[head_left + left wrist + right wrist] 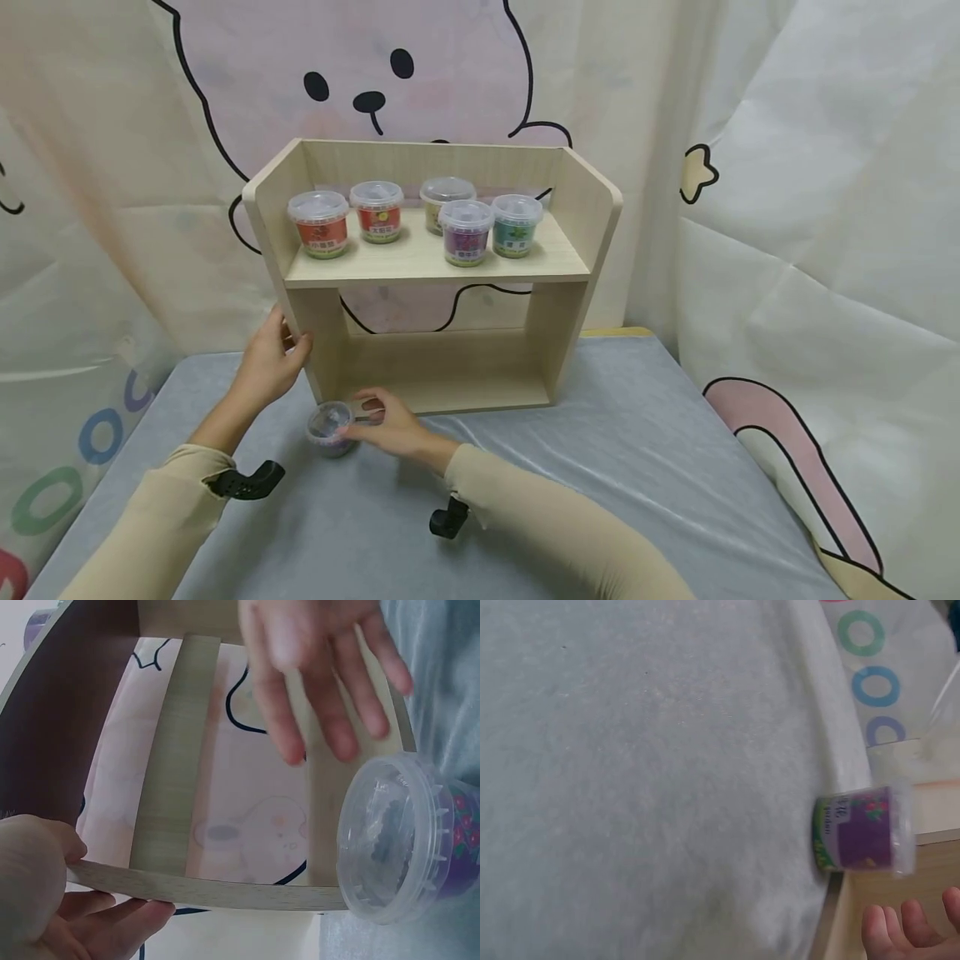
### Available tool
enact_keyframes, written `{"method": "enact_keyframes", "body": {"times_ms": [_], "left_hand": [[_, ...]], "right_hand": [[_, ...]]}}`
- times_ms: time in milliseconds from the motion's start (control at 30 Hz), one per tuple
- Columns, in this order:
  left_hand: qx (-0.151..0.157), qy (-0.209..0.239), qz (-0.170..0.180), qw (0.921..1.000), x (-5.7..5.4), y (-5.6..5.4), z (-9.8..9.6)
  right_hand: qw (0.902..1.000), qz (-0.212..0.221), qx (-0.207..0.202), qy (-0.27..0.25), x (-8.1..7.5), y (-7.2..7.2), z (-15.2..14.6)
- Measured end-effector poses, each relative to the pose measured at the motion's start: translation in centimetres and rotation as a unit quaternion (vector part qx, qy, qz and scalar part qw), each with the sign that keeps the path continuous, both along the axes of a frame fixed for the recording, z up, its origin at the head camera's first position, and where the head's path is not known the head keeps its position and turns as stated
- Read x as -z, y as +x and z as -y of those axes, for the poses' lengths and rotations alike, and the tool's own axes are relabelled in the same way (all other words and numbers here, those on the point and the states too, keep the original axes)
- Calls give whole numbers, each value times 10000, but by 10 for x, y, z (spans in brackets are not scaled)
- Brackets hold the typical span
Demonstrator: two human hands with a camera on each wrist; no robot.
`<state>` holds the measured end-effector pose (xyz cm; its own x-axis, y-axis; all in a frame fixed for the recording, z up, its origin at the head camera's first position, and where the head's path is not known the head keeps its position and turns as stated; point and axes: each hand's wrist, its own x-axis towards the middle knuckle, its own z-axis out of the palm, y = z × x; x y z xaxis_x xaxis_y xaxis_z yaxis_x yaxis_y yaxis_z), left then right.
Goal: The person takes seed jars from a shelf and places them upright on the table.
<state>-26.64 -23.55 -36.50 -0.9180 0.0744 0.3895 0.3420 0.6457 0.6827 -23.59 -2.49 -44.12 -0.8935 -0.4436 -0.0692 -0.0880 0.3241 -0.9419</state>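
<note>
the left hand (272, 364) grips the shelf (420, 268) by its left edge, some fingers hidden behind; a purple-labelled cup (331, 427) stands just beside it on grey cloth (645, 450), its label shown by the right wrist view, scarcely by the head; the right hand (395, 432), blurred in the left wrist view, grips nothing, fingers apart.

Beyond the far edge of the grey-covered table (637, 417) hangs a pale curtain (622, 75) with a cartoon animal (450, 50); printed sheets (825, 267) line both side edges.
</note>
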Motion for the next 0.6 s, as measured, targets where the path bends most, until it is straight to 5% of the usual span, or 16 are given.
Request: {"method": "enact_keyframes", "body": {"times_ms": [600], "left_hand": [[-71,-341,-161,9993,5,0,-2]], "right_hand": [[9975,-216,-555,-393,-41,13,-60]]}}
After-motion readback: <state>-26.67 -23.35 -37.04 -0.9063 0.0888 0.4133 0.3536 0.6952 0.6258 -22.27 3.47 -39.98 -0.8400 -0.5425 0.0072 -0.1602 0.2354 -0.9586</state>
